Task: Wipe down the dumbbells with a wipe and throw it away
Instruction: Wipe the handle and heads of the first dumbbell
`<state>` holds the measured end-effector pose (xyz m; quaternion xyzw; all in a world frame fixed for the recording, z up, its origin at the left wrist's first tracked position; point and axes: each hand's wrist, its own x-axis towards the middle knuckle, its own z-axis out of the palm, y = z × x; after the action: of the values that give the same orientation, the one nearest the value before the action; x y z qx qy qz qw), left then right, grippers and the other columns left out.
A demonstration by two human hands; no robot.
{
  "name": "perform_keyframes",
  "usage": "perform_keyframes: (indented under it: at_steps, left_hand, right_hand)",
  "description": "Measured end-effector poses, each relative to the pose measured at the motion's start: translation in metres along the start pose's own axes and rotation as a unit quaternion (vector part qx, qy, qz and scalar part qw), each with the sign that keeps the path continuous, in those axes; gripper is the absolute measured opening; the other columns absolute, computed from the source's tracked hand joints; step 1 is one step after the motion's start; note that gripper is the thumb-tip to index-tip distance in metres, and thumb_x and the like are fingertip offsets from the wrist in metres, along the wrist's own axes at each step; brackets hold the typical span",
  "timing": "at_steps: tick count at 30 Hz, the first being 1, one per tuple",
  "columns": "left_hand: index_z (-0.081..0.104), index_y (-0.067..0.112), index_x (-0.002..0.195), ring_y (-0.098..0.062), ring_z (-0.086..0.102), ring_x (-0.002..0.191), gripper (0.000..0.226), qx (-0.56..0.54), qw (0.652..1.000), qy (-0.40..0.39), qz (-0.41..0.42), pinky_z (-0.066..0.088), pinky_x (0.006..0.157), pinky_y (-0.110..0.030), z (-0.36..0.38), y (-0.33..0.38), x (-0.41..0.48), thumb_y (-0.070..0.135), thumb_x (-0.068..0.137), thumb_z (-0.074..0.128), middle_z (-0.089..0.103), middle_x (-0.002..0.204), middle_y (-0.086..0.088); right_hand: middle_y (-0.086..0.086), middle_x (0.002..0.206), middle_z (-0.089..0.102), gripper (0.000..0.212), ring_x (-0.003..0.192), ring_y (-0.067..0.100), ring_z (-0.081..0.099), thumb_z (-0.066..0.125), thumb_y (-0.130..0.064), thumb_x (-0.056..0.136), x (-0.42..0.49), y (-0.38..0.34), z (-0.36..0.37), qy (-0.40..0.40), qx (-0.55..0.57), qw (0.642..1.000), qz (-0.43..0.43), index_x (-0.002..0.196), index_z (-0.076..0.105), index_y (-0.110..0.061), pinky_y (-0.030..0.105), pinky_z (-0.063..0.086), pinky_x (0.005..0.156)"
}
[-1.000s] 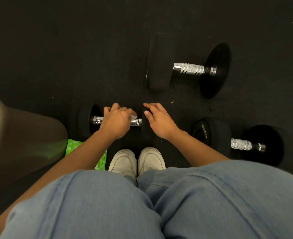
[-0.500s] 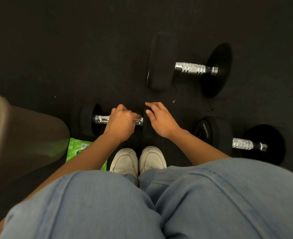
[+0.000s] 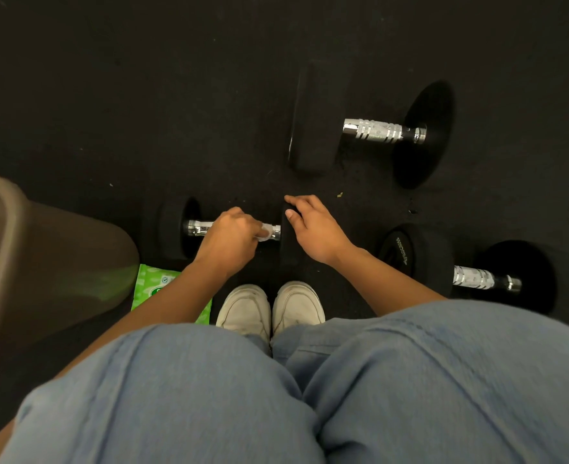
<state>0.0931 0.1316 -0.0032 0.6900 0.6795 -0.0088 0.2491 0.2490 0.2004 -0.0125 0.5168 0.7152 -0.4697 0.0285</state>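
Observation:
A small black dumbbell (image 3: pixel 172 226) with a chrome handle lies on the dark floor just ahead of my shoes. My left hand (image 3: pixel 229 237) is curled round that handle with a white wipe (image 3: pixel 265 231) pinched against the chrome; only a corner of the wipe shows. My right hand (image 3: pixel 313 226) rests on the dumbbell's right black head, fingers lying over its top edge. Two bigger dumbbells lie apart: one farther back (image 3: pixel 376 130), one at the right (image 3: pixel 470 277).
A brown bin (image 3: pixel 52 256) stands at the left. A green pack of wipes (image 3: pixel 155 286) lies on the floor beside it, partly under my left forearm. My white shoes (image 3: pixel 269 306) and blue-jeaned knees fill the foreground. The black rubber floor stretches ahead.
My left hand has slid a little to the right along the chrome handle with the wipe. My right hand has stayed on the dumbbell's head.

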Motion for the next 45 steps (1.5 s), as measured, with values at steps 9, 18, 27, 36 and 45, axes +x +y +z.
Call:
perform_keyframes:
  at_steps: [9, 18, 27, 36, 45]
  left_hand:
    - [0.062, 0.016, 0.122, -0.02, 0.05, 0.111, 0.034, 0.008, 1.0, -0.001, 0.019, 0.038, 0.098, -0.031, 0.001, 0.004, -0.004, 0.008, 0.089, 0.058, 0.057, 0.118, -0.005]
    - [0.062, 0.017, 0.123, -0.019, 0.05, 0.111, 0.033, 0.01, 1.0, 0.004, 0.01, 0.038, 0.099, -0.03, -0.002, 0.009, -0.004, 0.01, 0.09, 0.057, 0.057, 0.118, -0.005]
    - [0.063, 0.021, 0.12, -0.018, 0.047, 0.115, 0.031, 0.008, 0.999, -0.016, -0.031, 0.036, 0.103, -0.03, 0.0, 0.005, -0.004, 0.015, 0.09, 0.058, 0.054, 0.121, -0.002]
    - [0.063, 0.023, 0.12, -0.019, 0.047, 0.115, 0.032, -0.004, 0.999, -0.004, -0.035, 0.037, 0.102, -0.031, 0.001, 0.007, 0.0, 0.015, 0.09, 0.058, 0.055, 0.122, -0.001]
    - [0.069, 0.016, 0.112, -0.023, 0.054, 0.108, 0.027, -0.092, 0.992, 0.052, -0.075, 0.044, 0.093, -0.033, 0.006, 0.008, -0.002, 0.01, 0.086, 0.063, 0.061, 0.114, -0.009]
  right_hand:
    - [0.001, 0.146, 0.032, 0.045, 0.135, 0.019, 0.032, 0.035, -0.029, 0.101, 0.001, 0.0, 0.0, 0.002, -0.002, 1.0, 0.001, 0.145, 0.031, -0.02, 0.033, 0.031, 0.11]
    - [0.002, 0.146, 0.032, 0.045, 0.134, 0.02, 0.033, 0.035, -0.03, 0.101, 0.001, 0.001, 0.002, 0.003, -0.011, 1.0, -0.003, 0.145, 0.031, -0.019, 0.036, 0.033, 0.11]
    - [0.002, 0.145, 0.033, 0.045, 0.134, 0.02, 0.034, 0.035, -0.03, 0.101, 0.001, 0.001, 0.001, 0.002, -0.012, 1.0, -0.001, 0.145, 0.031, -0.019, 0.035, 0.033, 0.11]
    - [0.001, 0.146, 0.032, 0.045, 0.134, 0.019, 0.034, 0.035, -0.031, 0.101, 0.001, 0.001, 0.0, 0.0, -0.008, 1.0, 0.0, 0.145, 0.031, -0.02, 0.034, 0.033, 0.11]
    - [0.002, 0.146, 0.032, 0.046, 0.134, 0.02, 0.034, 0.035, -0.03, 0.101, 0.001, 0.001, 0.0, -0.002, -0.01, 1.0, -0.003, 0.145, 0.031, -0.019, 0.035, 0.032, 0.111]
